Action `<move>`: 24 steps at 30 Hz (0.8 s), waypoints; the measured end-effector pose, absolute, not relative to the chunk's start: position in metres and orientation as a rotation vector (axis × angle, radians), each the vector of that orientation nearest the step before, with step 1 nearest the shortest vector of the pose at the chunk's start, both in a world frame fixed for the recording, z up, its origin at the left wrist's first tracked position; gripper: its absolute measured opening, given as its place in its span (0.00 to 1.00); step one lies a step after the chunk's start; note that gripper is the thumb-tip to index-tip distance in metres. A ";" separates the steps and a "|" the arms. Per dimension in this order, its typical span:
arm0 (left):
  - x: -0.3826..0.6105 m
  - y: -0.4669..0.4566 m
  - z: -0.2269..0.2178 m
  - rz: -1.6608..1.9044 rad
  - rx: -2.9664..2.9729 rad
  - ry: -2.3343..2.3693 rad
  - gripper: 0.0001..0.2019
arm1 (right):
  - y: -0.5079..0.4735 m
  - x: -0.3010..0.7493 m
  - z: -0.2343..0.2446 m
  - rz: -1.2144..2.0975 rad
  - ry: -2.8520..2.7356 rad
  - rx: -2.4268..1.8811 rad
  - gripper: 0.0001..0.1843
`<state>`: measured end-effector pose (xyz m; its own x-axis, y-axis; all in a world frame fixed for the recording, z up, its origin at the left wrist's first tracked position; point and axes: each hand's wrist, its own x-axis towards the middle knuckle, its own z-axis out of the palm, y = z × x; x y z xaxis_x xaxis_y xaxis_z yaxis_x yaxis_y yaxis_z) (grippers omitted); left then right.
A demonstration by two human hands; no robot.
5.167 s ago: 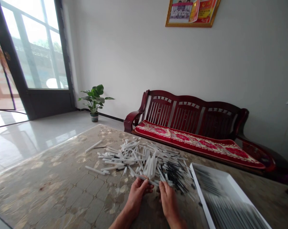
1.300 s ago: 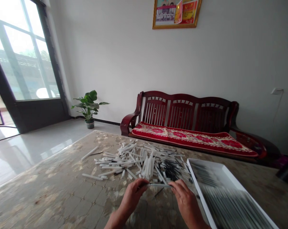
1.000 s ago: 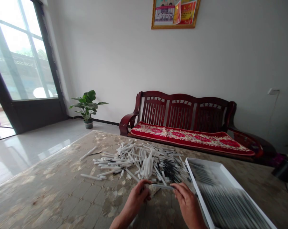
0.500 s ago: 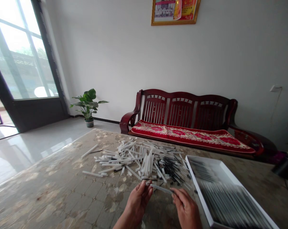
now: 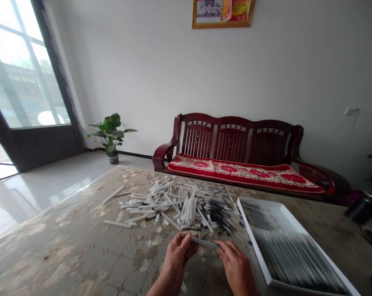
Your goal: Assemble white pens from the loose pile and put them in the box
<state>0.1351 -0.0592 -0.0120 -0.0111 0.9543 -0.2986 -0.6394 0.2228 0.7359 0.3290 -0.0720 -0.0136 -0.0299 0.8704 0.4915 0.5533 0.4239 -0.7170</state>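
Pen barrel is pointing right, its long axis running almost level, and is sitting pinched at its left end by the left hand. Right hand is hanging half-open at the right end, contact unclear, before a loose barrel pile and a white tray.

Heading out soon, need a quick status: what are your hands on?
Left hand pinching slim white tube; right hand at its far end. Loose tube pile just ahead; white tray to the right.
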 end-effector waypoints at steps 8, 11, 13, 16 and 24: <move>0.129 -0.068 -0.025 1.325 0.623 0.958 0.20 | -0.070 0.315 -0.006 1.208 -1.294 -1.498 0.18; 0.126 -0.068 -0.029 1.278 0.680 0.965 0.20 | -0.073 0.315 -0.003 1.307 -1.311 -1.529 0.16; 0.125 -0.066 -0.026 1.237 0.714 0.983 0.21 | -0.079 0.316 0.004 1.226 -1.468 -1.572 0.14; 0.124 -0.060 -0.014 1.146 0.759 1.040 0.24 | -0.085 0.323 0.015 0.943 -1.783 -1.645 0.11; 0.073 -0.028 -0.009 1.301 0.919 1.418 0.31 | -0.040 0.437 0.006 0.452 -1.455 -1.712 0.18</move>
